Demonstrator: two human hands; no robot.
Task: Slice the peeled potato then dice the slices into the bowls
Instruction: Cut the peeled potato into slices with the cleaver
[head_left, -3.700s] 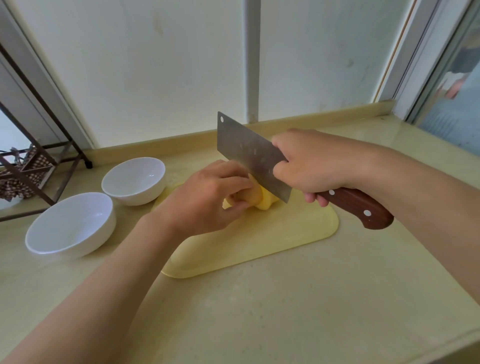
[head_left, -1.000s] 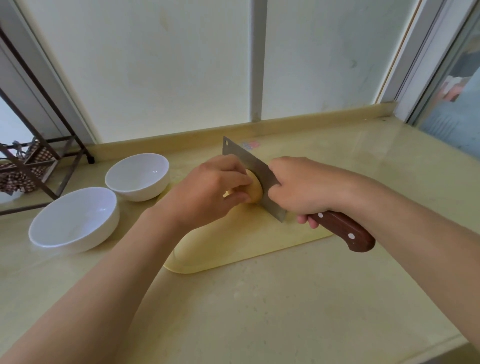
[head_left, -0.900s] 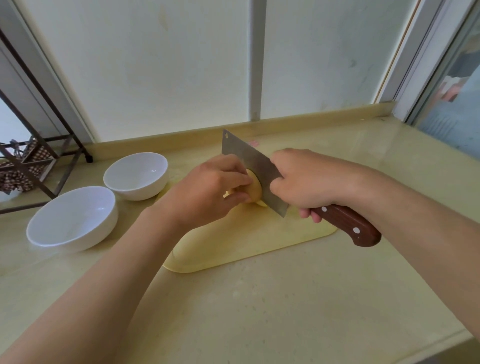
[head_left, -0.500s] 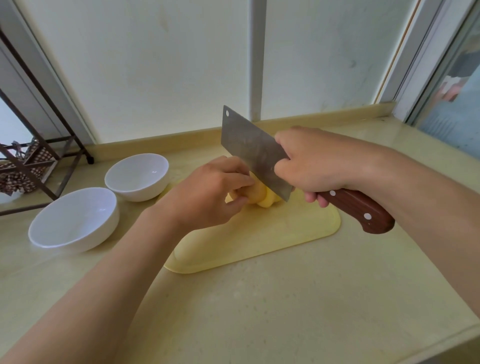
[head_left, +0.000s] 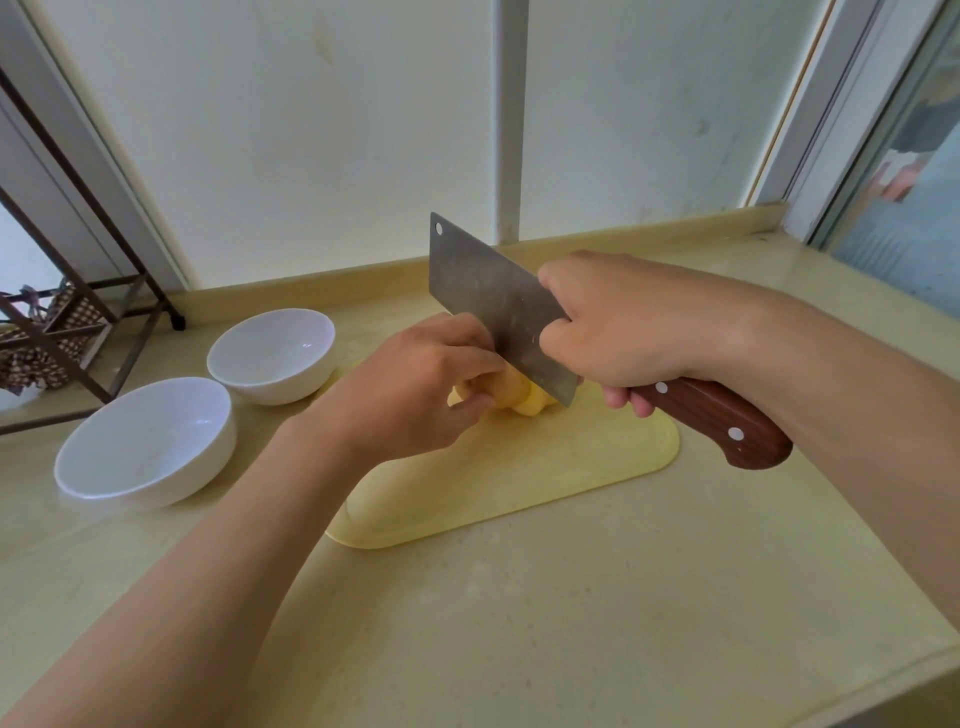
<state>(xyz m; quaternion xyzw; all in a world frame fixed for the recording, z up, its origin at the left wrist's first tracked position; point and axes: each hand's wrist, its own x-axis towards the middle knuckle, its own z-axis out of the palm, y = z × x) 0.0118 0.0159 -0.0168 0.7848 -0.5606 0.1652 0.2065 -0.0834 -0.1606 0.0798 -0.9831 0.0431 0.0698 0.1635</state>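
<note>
Bench, pale yellow stone, runs to the white wall at 12 o'clock. Pale yellow board lies flat at centre, long side running from 7 to 2 o'clock.

Dark metal rack stands on the bench at 9 o'clock, with checked cloth in it.

Two white bowls sit upright at 9 o'clock of the board: near bowl well apart from it, far bowl just beside the board's far left corner. The bowls are just beside each other. Nothing shows inside either.

Cleaver is held over the board's 12 o'clock half, blade tilted, holed corner up towards 11 o'clock, heel low at the potato's 3 o'clock side. Whether the edge touches the potato cannot be told.

Right hand is wrapped round the cleaver where blade meets the brown riveted handle.

Left hand grips the potato from 9 o'clock, fingers curled over it, knuckles just beside the blade's flat.

Potato, yellow, rests on the board, mostly hidden by the left hand.
</note>
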